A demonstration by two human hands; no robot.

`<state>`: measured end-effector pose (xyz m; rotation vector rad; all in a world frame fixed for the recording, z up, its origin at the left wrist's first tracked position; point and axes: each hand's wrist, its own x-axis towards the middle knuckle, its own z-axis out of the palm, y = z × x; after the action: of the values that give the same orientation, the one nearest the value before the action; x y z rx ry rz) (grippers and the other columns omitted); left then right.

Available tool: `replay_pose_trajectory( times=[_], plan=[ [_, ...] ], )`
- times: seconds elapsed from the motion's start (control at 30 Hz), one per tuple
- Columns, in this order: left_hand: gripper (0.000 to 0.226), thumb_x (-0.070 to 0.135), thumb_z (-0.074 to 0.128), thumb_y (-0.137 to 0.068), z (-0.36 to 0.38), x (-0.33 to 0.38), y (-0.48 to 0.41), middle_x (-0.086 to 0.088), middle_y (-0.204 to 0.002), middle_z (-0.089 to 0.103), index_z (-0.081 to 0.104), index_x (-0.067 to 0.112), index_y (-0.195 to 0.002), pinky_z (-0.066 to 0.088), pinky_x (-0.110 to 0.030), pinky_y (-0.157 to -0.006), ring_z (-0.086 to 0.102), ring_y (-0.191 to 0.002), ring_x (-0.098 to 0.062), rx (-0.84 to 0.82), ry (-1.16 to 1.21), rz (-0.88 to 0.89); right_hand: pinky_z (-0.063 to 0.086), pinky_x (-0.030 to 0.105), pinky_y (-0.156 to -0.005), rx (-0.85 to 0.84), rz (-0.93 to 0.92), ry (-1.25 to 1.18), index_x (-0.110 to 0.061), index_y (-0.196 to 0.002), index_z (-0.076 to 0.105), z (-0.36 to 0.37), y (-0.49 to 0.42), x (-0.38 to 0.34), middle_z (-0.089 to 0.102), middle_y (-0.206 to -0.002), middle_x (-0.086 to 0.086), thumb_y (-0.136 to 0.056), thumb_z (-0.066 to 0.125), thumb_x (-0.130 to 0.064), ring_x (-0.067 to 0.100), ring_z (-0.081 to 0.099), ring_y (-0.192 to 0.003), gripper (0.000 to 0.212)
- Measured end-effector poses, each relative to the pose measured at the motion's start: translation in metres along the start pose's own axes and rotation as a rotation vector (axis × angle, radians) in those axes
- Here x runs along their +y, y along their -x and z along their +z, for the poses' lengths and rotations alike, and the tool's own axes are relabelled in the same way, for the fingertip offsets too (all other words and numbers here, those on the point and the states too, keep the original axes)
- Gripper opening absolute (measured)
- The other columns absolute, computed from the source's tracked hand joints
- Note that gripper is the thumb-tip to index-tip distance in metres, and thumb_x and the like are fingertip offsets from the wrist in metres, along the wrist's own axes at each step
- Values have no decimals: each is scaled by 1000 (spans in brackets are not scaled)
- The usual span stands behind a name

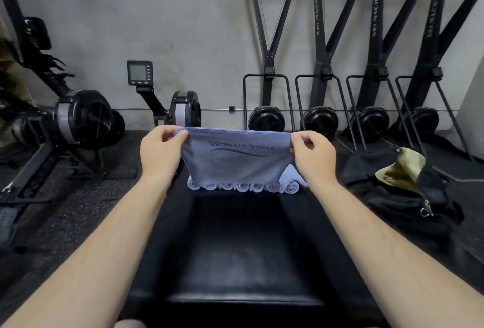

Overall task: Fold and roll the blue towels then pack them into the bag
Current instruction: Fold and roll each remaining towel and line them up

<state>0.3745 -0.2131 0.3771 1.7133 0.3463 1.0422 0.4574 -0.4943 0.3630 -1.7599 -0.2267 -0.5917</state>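
A blue towel [235, 162] with a dark printed logo hangs stretched in the air above the far end of a black padded bench [235, 244]. My left hand [161, 148] pinches its upper left corner and my right hand [313, 153] pinches its upper right corner. Behind and below the hanging towel, a row of several rolled blue towels [286, 187] lies on the bench, partly hidden by it. A black bag [400, 196] with an olive-green lining lies open on the floor to the right of the bench.
Rowing machines [78, 120] stand on the dark rubber floor at the left and centre back. Several ski machines [322, 92] lean along the grey wall at the back right. A metal clip [427, 211] hangs on the bag.
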Motion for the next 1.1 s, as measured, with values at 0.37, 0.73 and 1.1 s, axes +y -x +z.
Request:
replay_pose_trajectory(
  times=[0.37,0.73,1.1],
  plan=[
    [16,11,59,-82,-45,-150,177,5,-69,58,61,12,-66,36,-13,-55,48,-69,-11,-83,-242,-353,50,19,-77,-92,360,125,-15,-98,75,-8,182,146,72,-91,-4,-89,61,-10,15,66,-89,17],
    [26,4,53,-87,-65,-160,206,4,-97,71,73,19,-96,40,-13,-60,59,-77,-8,-141,-363,-420,38,3,-75,-162,291,298,-12,-107,74,-23,214,145,65,-113,0,-91,52,-4,10,58,-98,29],
    [34,9,56,-92,-24,-155,200,-5,-141,59,71,16,-122,38,-41,-106,49,-134,-29,-400,-720,80,35,40,-97,-353,20,818,-21,-121,69,15,211,124,58,-132,0,-89,52,-15,30,44,-123,36]
  ],
)
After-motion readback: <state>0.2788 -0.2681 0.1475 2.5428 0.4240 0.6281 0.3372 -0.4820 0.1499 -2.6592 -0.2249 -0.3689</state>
